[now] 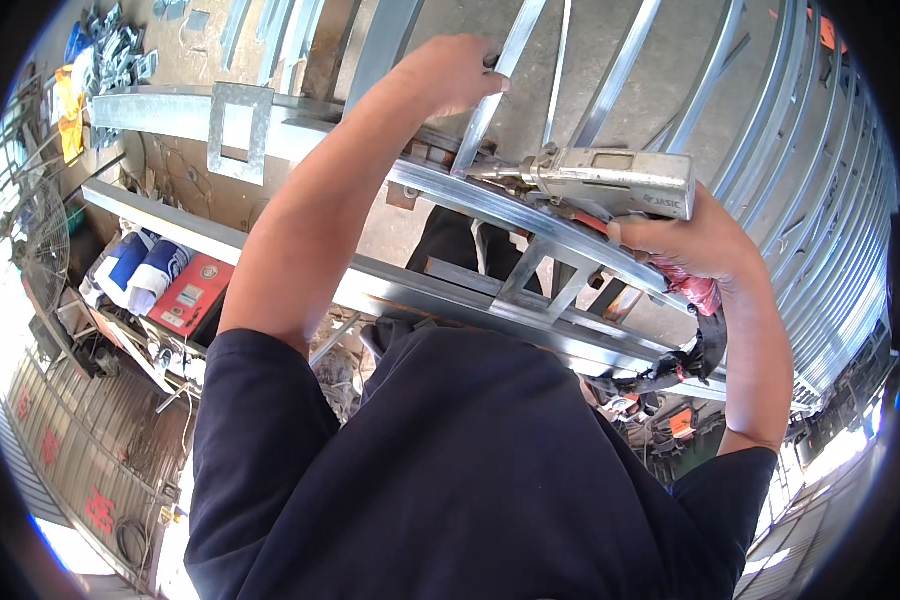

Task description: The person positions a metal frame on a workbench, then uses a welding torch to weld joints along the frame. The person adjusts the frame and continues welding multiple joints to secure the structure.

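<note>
My right hand point(695, 235) is closed around the grip of a silver welding gun point(610, 180), which has red wrapping below the hand. The gun lies level, its nozzle pointing left at the near end of a square metal tube point(515, 50). That end meets a long galvanized rail point(550, 230) running across in front of me. Whether the nozzle touches the joint is too small to tell. Farther up the same tube, my left hand point(455, 75) grips it from the left side, its fingertips partly hidden. A black wrapped cable point(705, 350) hangs beneath the gun.
Several parallel metal bars point(705, 80) stretch away at the right. A flat plate with a rectangular opening point(215, 130) rests on the rail at left. Below are a second rail point(390, 285), a red box point(192, 297) and blue-and-white cloths point(155, 268). A fan point(45, 235) stands far left.
</note>
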The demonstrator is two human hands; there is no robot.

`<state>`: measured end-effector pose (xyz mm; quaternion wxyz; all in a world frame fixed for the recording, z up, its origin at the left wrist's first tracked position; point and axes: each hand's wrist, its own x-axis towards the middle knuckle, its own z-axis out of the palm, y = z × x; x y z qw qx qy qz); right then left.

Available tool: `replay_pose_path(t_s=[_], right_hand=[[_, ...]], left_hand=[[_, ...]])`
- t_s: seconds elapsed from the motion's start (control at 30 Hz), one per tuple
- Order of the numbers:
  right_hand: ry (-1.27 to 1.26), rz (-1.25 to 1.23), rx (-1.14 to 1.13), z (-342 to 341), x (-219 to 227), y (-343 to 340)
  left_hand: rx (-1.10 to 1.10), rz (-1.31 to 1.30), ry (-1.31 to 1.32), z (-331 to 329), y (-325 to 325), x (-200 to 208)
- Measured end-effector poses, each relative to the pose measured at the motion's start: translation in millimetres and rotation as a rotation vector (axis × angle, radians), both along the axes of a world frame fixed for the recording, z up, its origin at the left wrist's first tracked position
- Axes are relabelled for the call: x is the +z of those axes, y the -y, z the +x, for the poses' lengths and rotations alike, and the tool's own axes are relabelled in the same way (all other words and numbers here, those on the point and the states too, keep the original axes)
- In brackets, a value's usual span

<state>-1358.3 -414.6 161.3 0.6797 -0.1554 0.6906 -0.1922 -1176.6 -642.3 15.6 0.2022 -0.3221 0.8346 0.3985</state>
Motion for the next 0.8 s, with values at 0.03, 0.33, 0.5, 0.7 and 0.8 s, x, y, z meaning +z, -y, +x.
replay_pose_path(t_s=[0.03, 0.33, 0.5, 0.7, 0.8], right_hand=[[0.031, -0.006, 0.008, -1, -5, 2], [0.094, -0.031, 0.044, 0, -18, 7], [0.081, -0.052, 0.064, 1, -20, 5], [0.087, -0.055, 0.098, -1, -23, 5], [0.072, -0.091, 0.102, 0, -25, 3]], left_hand=[[0.0, 0.013, -0.003, 0, 1, -1], [0.024, 0.036, -0.002, -1, -2, 6], [0.009, 0.037, 0.046, -4, -1, 10], [-0.014, 0.027, 0.053, -6, 0, 10], [-0.063, 0.007, 0.037, -8, 4, 9]])
